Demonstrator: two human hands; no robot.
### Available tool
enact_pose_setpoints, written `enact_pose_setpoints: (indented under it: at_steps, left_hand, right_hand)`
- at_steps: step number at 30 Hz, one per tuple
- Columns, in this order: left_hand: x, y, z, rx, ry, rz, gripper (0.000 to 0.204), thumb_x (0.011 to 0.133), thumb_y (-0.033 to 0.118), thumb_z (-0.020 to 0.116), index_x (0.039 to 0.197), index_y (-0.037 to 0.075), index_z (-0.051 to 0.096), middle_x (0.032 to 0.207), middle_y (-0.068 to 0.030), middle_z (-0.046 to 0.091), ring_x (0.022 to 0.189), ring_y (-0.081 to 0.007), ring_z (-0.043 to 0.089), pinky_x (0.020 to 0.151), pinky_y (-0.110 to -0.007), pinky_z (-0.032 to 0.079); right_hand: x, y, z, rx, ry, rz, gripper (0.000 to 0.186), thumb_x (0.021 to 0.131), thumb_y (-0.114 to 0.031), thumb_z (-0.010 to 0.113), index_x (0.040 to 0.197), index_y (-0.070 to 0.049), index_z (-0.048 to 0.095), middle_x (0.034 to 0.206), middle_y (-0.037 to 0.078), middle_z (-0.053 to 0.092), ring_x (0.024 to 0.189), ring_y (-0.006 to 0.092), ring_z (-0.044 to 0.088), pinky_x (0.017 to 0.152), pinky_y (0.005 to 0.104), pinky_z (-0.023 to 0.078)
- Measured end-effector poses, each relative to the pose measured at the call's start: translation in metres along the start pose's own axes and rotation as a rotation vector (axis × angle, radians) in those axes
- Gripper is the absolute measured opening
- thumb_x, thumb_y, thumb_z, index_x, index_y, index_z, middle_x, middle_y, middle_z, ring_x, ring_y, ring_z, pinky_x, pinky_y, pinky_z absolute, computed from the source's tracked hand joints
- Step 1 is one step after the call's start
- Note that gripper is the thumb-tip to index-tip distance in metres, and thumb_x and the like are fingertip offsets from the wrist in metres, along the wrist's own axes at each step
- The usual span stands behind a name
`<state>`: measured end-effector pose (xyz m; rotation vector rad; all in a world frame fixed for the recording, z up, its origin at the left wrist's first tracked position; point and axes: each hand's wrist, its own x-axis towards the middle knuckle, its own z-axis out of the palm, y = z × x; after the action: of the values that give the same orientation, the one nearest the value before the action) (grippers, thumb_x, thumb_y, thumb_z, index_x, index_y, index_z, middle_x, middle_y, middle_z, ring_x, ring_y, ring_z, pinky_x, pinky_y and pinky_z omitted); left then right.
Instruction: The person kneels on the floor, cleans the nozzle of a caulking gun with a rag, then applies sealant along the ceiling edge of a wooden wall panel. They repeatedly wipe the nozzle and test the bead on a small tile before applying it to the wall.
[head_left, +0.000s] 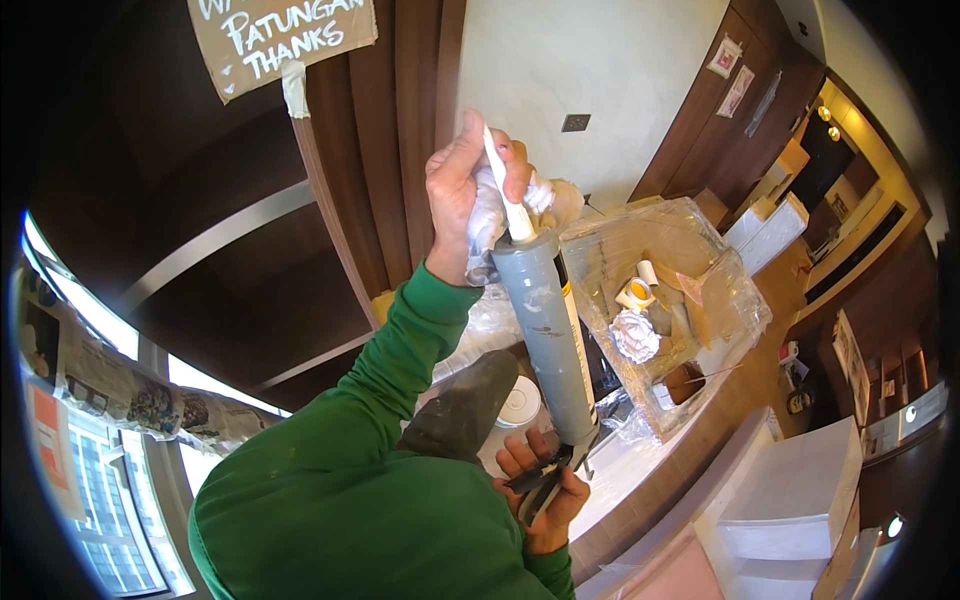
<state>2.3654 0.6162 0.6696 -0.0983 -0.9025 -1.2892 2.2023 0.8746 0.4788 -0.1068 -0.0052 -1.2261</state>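
A caulking gun (545, 335) with a grey barrel stands nearly upright before me, its white nozzle (507, 195) pointing up. My left hand (458, 190) is closed around a crumpled, smudged white rag (487, 215) at the nozzle, with thumb and finger on either side of the nozzle near its tip. Below, my right hand (540, 490) grips the black handle and trigger (545, 480) of the gun. Part of the left fingers is hidden behind the nozzle and rag.
A plastic-covered table (735, 290) at the right bears a yellow-and-white tape roll (636, 293) and crumpled white paper (635, 335). A round white lid (518, 402) lies below, beside my knee (460, 405). Dark wood panels (375, 150) rise at the left; white boxes (790, 490) stand lower right.
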Motion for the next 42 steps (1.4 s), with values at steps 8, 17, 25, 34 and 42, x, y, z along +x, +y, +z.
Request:
enact_pose_setpoints:
  at_steps: [8,17,25,34,42]
  left_hand:
    - [-0.013,-0.029,-0.031,0.114,0.232,-0.153,0.049,0.107,0.041,0.044,0.082,0.002,0.060,0.061,-0.0161,0.060,0.052,-0.0233,0.059,0.053,-0.034,0.050]
    - [-0.146,-0.129,-0.200,0.407,0.654,-0.699,0.040,0.096,0.041,0.065,0.094,0.001,0.068,0.079,-0.0085,0.067,0.069,-0.0171,0.064,0.065,-0.030,0.053]
    - [-0.268,-0.143,-0.277,-0.062,0.710,-0.727,0.042,0.099,0.040,0.056,0.118,0.003,0.062,0.107,-0.0138,0.068,0.092,-0.0288,0.067,0.086,-0.039,0.057]
    - [-0.291,-0.172,-0.319,0.326,0.272,-0.850,0.023,0.101,0.026,0.047,0.095,0.007,0.059,0.089,-0.0089,0.064,0.079,-0.0208,0.063,0.076,-0.035,0.055]
    - [-0.273,-0.131,-0.316,-0.347,0.521,-1.279,0.057,0.092,0.046,0.058,0.117,-0.005,0.064,0.118,-0.0177,0.068,0.106,-0.0299,0.066,0.098,-0.040,0.051]
  right_hand:
    - [-0.011,-0.003,0.010,-0.129,0.117,-0.298,0.036,0.093,-0.049,0.064,0.089,-0.016,0.050,0.069,-0.002,0.045,0.065,0.0189,0.050,0.073,0.0492,0.050]
    - [-0.079,0.003,0.005,-0.973,0.550,-0.362,0.023,0.094,-0.023,0.068,0.086,-0.004,0.057,0.073,0.007,0.054,0.068,0.0220,0.057,0.070,0.0388,0.049]
    - [-0.103,0.011,0.038,-1.215,0.449,-0.268,0.033,0.092,-0.020,0.074,0.119,-0.004,0.065,0.103,0.006,0.069,0.093,0.0158,0.063,0.083,0.0319,0.051]
    - [-0.135,0.030,-0.018,-1.327,0.994,-0.072,0.026,0.092,-0.023,0.073,0.108,-0.003,0.068,0.091,0.005,0.069,0.084,0.0163,0.064,0.077,0.0307,0.051]
    - [-0.166,0.031,-0.021,-1.032,1.004,-0.110,0.014,0.088,-0.013,0.074,0.096,-0.004,0.068,0.089,0.005,0.069,0.083,0.0153,0.065,0.076,0.0305,0.052]
